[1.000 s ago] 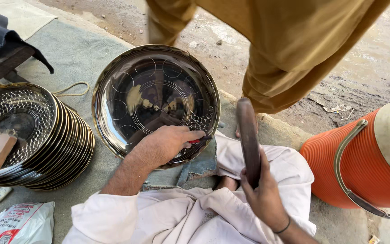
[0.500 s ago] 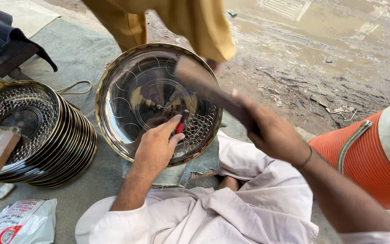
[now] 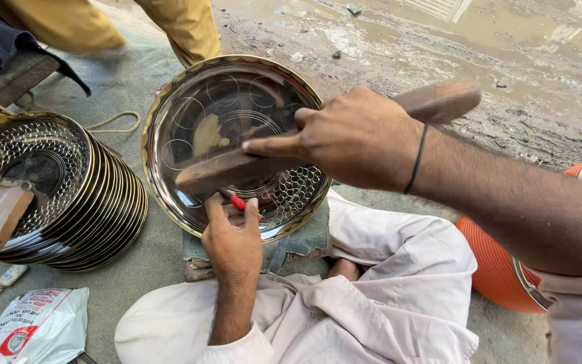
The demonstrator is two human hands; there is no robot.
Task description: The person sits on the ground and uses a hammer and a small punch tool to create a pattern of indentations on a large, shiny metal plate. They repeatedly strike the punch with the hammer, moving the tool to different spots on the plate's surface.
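While the left hand [image 3: 234, 239] pinches what looks like a small red punch [image 3: 238, 201] against the round metal tray [image 3: 190, 145] propped on a cloth pad, the right hand [image 3: 358, 138] grips a wooden mallet [image 3: 230, 168] above it, poised to strike.

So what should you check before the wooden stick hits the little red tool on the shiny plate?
1. Left hand pinches the small red tool against the plate: ok.
2. Right hand grips the brown wooden stick firmly, stick raised above the tool: ok.
3. Round shiny metal plate rests tilted on the folded cloth pad: ok.
4. Left fingertips out of the stick's path: not ok, they sit right beside the tool.
5. Tool tip on the right spot of the pattern: cannot tell, hidden.
6. Stack of patterned plates apart from the work: ok.
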